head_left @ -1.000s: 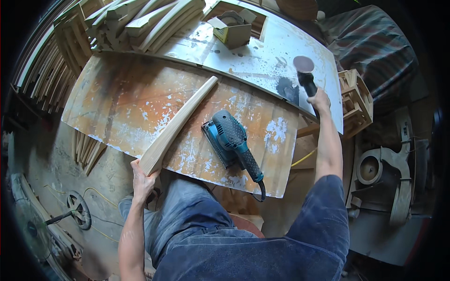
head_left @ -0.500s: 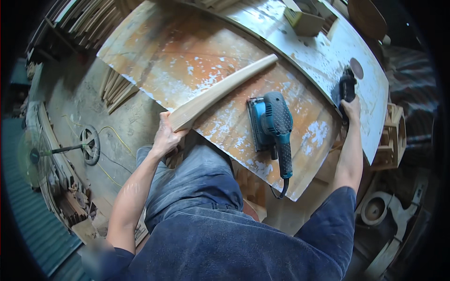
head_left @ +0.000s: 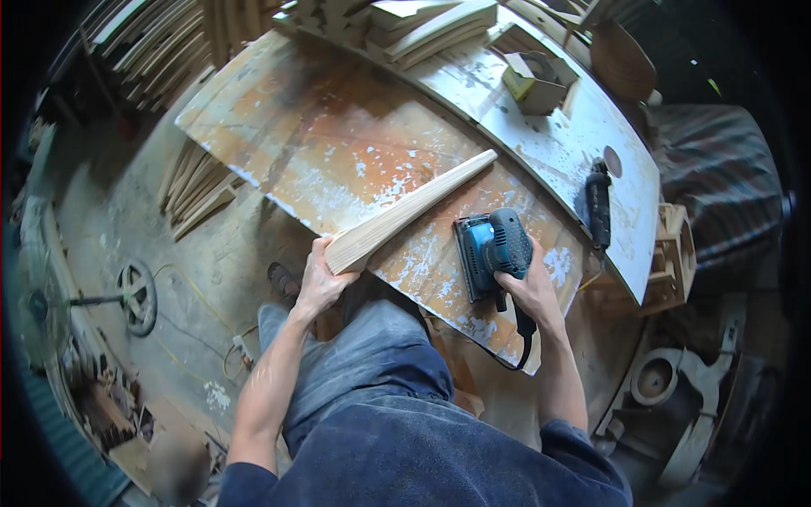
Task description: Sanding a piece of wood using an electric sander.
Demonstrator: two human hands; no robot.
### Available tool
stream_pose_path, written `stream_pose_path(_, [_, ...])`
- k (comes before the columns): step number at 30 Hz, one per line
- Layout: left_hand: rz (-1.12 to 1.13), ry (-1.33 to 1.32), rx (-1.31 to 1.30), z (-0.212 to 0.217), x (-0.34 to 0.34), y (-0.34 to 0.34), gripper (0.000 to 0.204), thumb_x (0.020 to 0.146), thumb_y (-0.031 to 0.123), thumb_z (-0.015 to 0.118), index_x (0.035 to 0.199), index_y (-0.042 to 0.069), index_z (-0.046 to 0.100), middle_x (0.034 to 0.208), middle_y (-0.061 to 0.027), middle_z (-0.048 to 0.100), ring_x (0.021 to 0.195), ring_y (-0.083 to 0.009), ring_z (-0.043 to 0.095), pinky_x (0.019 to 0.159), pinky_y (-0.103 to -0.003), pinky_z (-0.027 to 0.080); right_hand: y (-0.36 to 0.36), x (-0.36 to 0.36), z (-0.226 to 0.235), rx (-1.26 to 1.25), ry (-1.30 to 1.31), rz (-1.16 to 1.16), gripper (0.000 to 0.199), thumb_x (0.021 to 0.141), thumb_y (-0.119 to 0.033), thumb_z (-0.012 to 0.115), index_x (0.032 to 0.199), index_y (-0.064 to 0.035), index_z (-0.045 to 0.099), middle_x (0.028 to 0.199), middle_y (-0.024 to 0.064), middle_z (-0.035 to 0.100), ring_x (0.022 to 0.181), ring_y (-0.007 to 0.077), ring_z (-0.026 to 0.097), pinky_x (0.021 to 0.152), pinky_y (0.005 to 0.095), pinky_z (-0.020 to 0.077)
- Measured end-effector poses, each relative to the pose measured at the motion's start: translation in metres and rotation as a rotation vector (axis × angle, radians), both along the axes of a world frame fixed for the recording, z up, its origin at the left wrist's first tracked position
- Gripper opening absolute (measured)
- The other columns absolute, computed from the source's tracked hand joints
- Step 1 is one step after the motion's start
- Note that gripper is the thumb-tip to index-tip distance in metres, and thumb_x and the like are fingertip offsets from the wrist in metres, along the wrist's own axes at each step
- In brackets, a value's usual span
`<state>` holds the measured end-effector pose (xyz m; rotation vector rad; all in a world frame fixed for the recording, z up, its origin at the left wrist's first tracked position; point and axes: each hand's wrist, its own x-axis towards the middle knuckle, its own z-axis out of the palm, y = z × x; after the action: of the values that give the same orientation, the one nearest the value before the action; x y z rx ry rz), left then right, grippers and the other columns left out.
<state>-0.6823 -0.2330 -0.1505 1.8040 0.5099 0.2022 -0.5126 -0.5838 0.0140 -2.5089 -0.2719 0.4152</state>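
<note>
My left hand (head_left: 319, 283) grips the wide end of a long, tapered wooden leg (head_left: 405, 211). The leg slants across a paint-worn workbench (head_left: 304, 144), its narrow tip pointing away and to the right. To its right, my right hand (head_left: 534, 287) is wrapped around the handle of a teal and black electric sander (head_left: 490, 253), which lies on its side on the bench with its flat pad facing left. A cord loops from the handle's lower end over the bench edge. The fingertips under the handle are partly hidden.
A black power tool with a disc (head_left: 599, 203) lies on the white board (head_left: 629, 245) at the right. An opened carton (head_left: 536, 84) and stacked wood pieces (head_left: 439, 29) stand farther back. Wood strips (head_left: 198, 190) lean at left, near a pedestal fan (head_left: 51, 313).
My right hand has let go of the black power tool, leaving it on the white board, and has moved left onto the sander's handle. My left hand still holds the leg.
</note>
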Motion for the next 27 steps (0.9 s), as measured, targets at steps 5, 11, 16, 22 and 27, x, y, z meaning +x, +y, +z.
stream_pose_path(5, [-0.093,0.032,0.059,0.006,-0.009,0.036,0.080,0.069,0.010,0.090,0.136,0.005,0.048,0.119,-0.0242,0.061,0.114,-0.0420,0.061,0.100,-0.046,0.051,0.013,-0.006,-0.004,0.171,0.116,-0.177,0.082,0.078,-0.008,0.076,0.150,-0.0022,0.038,0.100,0.0146,0.068,0.075,0.0212,0.070,0.065,0.0355,0.0573])
stream_pose_path(11, [-0.145,0.075,0.125,0.020,-0.012,0.033,0.088,0.066,0.014,0.092,0.140,0.006,0.047,0.123,-0.0230,0.060,0.116,-0.0424,0.059,0.101,-0.047,0.051,-0.001,-0.013,0.000,0.149,0.334,-0.299,0.061,0.078,-0.005,0.070,0.136,-0.0012,0.052,0.096,0.0142,0.070,0.073,0.0232,0.071,0.066,0.0373,0.0571])
stream_pose_path(16, [-0.210,0.106,0.094,0.018,-0.007,0.036,0.088,0.065,0.013,0.093,0.140,0.005,0.048,0.126,-0.0217,0.061,0.119,-0.0401,0.060,0.104,-0.045,0.050,-0.024,-0.012,-0.026,0.132,0.182,-0.222,0.076,0.078,-0.015,0.074,0.149,-0.0061,0.047,0.138,0.0226,0.063,0.134,0.0384,0.058,0.114,0.0449,0.0443])
stream_pose_path(22, [-0.186,0.066,0.051,0.004,-0.010,0.045,0.085,0.067,0.009,0.087,0.141,0.004,0.045,0.125,-0.0160,0.061,0.118,-0.0267,0.061,0.106,-0.038,0.048,-0.014,0.004,-0.007,0.179,0.274,-0.155,0.077,0.079,-0.009,0.065,0.150,-0.0004,0.038,0.103,0.0240,0.070,0.094,0.0351,0.074,0.082,0.0440,0.0584])
stream_pose_path(27, [-0.286,0.042,0.037,0.021,-0.002,0.043,0.082,0.071,0.007,0.085,0.142,0.003,0.043,0.127,-0.0139,0.061,0.121,-0.0233,0.059,0.108,-0.036,0.046,-0.039,-0.018,0.008,0.251,0.309,-0.242,0.071,0.082,-0.003,0.066,0.146,0.0005,0.035,0.087,0.0147,0.069,0.065,0.0207,0.070,0.057,0.0354,0.0563])
